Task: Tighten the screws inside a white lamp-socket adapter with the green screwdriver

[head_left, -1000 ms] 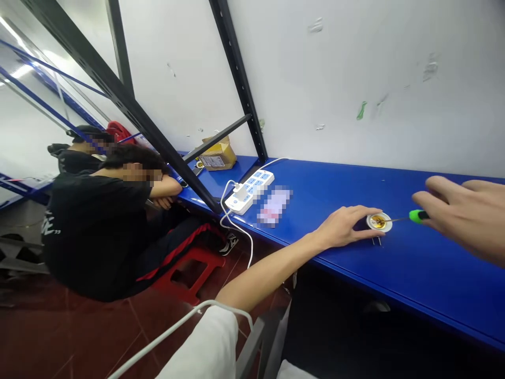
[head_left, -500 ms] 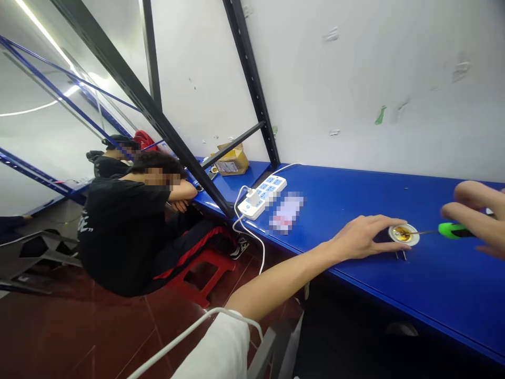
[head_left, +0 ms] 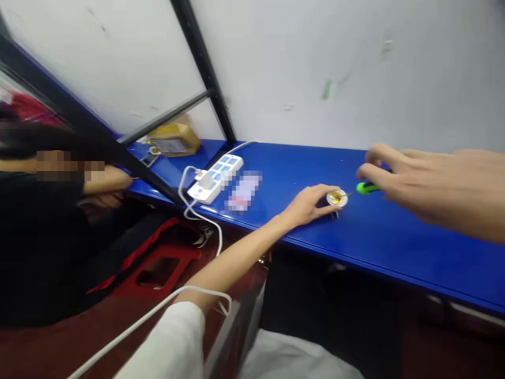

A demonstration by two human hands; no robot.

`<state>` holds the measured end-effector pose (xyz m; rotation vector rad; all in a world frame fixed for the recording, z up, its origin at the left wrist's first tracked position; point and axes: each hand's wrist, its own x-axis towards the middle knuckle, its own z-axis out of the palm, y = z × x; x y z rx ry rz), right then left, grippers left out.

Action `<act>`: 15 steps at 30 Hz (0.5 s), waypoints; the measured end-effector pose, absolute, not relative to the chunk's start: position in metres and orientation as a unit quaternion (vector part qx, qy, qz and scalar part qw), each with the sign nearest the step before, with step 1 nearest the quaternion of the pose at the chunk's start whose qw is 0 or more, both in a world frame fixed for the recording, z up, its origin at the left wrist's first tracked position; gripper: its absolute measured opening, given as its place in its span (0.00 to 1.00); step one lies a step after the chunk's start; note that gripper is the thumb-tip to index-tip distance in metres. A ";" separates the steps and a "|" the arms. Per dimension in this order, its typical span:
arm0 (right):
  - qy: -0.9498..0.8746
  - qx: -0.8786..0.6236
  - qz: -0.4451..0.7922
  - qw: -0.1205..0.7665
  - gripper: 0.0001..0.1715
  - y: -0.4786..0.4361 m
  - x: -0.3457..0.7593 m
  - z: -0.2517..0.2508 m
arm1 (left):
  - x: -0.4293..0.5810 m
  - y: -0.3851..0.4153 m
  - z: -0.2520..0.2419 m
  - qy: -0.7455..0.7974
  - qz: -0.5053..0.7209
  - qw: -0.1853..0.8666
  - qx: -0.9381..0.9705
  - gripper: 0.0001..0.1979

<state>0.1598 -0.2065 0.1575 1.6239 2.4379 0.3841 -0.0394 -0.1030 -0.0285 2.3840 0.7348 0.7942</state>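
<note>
White socket (head_left: pixel 336 199) near front edge of blue bench (head_left: pixel 402 252)

Your left hand (head_left: pixel 310 205) pinches the socket's sides. Your right hand (head_left: pixel 406 181) holds a green-and-black screwdriver (head_left: pixel 365 188), its shaft meeting the socket's opening. Behind, blue surface runs back to the wall (head_left: pixel 284 68); the power strip (head_left: pixel 221 171) lies leftward.

Behind white socket (head_left: pixel 337 198): bare blue bench (head_left: pixel 379 226) to wall (head_left: pixel 276 68)
Socket left side: blocked, left hand (head_left: pixel 309 206)
Socket right side: blocked, screwdriver (head_left: pixel 363 188) plus right hand (head_left: pixel 389 171)
Bench, near edge right: room, bare surface
Power strip (head_left: pixel 216 179): obstacle, pixelated flat item (head_left: pixel 244 190) just beside
Item-to-left-hand gap: passable
Carton (head_left: pixel 179 141): black crossbar (head_left: pixel 165 117) in front
</note>
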 end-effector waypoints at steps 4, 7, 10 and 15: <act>0.837 0.483 0.145 0.213 0.28 -0.202 0.142 0.182 | -0.038 -0.089 -0.032 0.268 0.318 0.254 0.874 0.23; 0.834 0.486 0.175 0.193 0.22 -0.200 0.144 0.183 | -0.036 -0.085 -0.032 0.274 0.310 0.253 0.875 0.23; 0.826 0.490 0.186 0.206 0.22 -0.202 0.146 0.185 | -0.035 -0.085 -0.030 0.281 0.303 0.247 0.877 0.23; 0.829 0.490 0.139 0.229 0.29 -0.203 0.146 0.189 | -0.035 -0.082 -0.034 0.273 0.310 0.239 0.879 0.23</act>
